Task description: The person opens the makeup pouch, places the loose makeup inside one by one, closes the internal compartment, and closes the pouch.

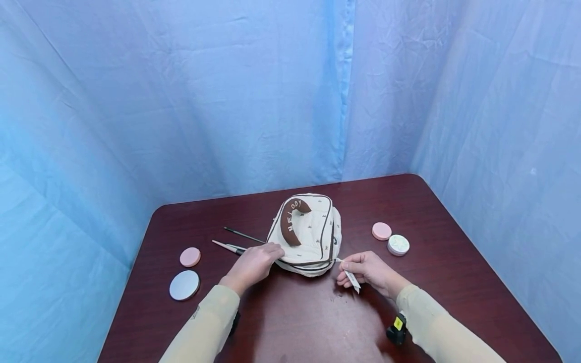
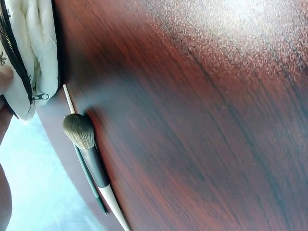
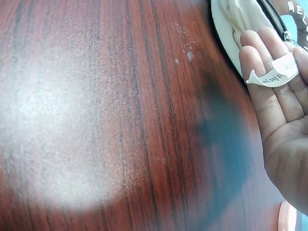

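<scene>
A cream cosmetic bag [image 1: 313, 229] with dark zippers, small printed motifs and a brown lettered handle [image 1: 290, 222] lies mid-table. My left hand [image 1: 256, 264] grips its near left corner; in the left wrist view a fingertip [image 2: 5, 79] presses the fabric beside the zipper [image 2: 14, 53]. On the bag's right side, my right hand [image 1: 369, 272] pinches a white printed ribbon tag [image 1: 352, 281] between thumb and fingers. That ribbon [image 3: 276, 74] runs across the fingers in the right wrist view, close to a metal zipper slider [image 3: 287, 36].
Left of the bag lie a fluffy makeup brush [image 2: 91, 149] and a thin dark green stick [image 1: 242, 234]. A pink round case [image 1: 190, 257] and a larger white one [image 1: 184, 285] sit at left. Another pink case [image 1: 381, 231] and a star-patterned white case [image 1: 398, 245] sit at right. Blue curtains [image 1: 254, 101] surround the table.
</scene>
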The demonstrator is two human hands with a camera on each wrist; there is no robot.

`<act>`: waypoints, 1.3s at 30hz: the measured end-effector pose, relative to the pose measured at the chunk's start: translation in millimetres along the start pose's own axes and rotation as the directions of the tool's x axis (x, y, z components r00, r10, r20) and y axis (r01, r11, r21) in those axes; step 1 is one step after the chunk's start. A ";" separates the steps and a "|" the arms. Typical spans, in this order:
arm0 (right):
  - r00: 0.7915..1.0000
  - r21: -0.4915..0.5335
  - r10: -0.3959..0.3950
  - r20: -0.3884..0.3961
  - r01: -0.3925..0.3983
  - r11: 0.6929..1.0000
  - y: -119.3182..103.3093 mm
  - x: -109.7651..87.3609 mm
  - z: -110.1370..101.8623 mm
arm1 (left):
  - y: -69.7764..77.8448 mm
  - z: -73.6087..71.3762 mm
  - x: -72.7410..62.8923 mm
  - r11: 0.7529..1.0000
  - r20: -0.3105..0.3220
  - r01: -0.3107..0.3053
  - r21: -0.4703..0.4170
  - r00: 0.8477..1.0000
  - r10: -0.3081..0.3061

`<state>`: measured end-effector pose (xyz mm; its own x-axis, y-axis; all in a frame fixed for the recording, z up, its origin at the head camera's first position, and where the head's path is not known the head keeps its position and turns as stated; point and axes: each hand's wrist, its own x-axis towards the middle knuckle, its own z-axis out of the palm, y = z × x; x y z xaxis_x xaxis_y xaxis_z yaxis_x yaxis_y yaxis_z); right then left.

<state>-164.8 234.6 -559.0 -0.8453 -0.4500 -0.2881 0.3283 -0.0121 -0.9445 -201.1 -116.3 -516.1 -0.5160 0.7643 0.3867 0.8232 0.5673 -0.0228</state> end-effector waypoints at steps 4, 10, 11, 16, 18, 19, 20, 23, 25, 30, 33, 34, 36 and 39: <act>1.000 -0.011 0.001 0.003 -0.001 1.000 -0.2 0.1 0.4 | -3.7 0.9 -1.5 1.000 -0.006 0.009 0.016 1.000 -0.009; 1.000 -0.017 -0.001 0.004 0.001 1.000 -1.1 1.3 3.5 | -7.8 1.9 -3.3 0.998 -0.019 0.024 0.050 1.000 -0.023; 1.000 -0.017 -0.002 0.006 0.002 1.000 -1.5 1.6 4.5 | -7.8 1.5 -3.4 0.998 -0.015 0.029 0.055 1.000 -0.028; 1.000 -0.022 -0.007 0.008 0.008 1.000 -3.5 2.6 9.2 | -2.0 1.2 -2.8 0.998 0.027 0.030 0.053 0.999 -0.031; 1.000 -0.025 -0.005 0.006 0.005 1.000 -4.2 2.5 10.5 | 3.1 1.8 0.2 1.000 0.032 0.009 0.024 0.999 -0.010; 1.000 -0.026 -0.003 0.005 0.004 1.000 -4.4 2.5 11.0 | 6.3 1.9 2.7 1.000 0.032 -0.002 0.007 0.999 0.002; 1.000 -0.027 -0.002 0.005 0.002 1.000 -4.7 2.4 11.4 | 9.8 1.8 5.9 1.000 0.025 -0.017 -0.008 1.000 0.018; 1.000 -0.025 0.000 0.005 0.000 1.000 -5.5 2.2 12.5 | 21.6 2.5 16.8 0.998 -0.003 -0.053 -0.031 0.999 0.053; 1.000 -0.022 -0.001 0.007 0.002 1.000 -5.8 2.0 13.2 | 29.9 3.4 24.7 0.998 -0.012 -0.059 -0.025 0.998 0.059; 1.000 -0.007 -0.003 0.028 0.003 1.000 -6.7 0.9 14.9 | 48.5 11.2 38.9 1.000 0.019 -0.011 0.009 1.000 0.011; 0.999 -0.002 -0.004 0.038 0.004 1.000 -6.9 0.8 15.2 | 56.7 13.0 43.4 0.999 0.047 0.033 0.017 0.998 -0.034; 0.999 -0.002 -0.005 0.040 0.005 1.000 -7.0 0.6 15.4 | 58.4 13.7 44.1 0.999 0.055 0.044 0.021 0.997 -0.045; 0.999 -0.004 -0.007 0.043 0.007 1.000 -7.0 0.4 15.4 | 60.4 14.2 44.4 0.998 0.061 0.052 0.032 0.997 -0.054; 0.999 -0.003 -0.007 0.047 0.007 1.000 -7.8 -0.9 15.1 | 61.6 14.3 44.7 0.998 0.073 0.050 0.049 0.996 -0.053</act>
<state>-160.3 221.5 -548.9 -0.8270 -0.4909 -0.2740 0.3212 -0.0125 -0.9469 -176.8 -42.8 -513.3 -0.5748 0.7535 0.3192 0.7841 0.6187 -0.0485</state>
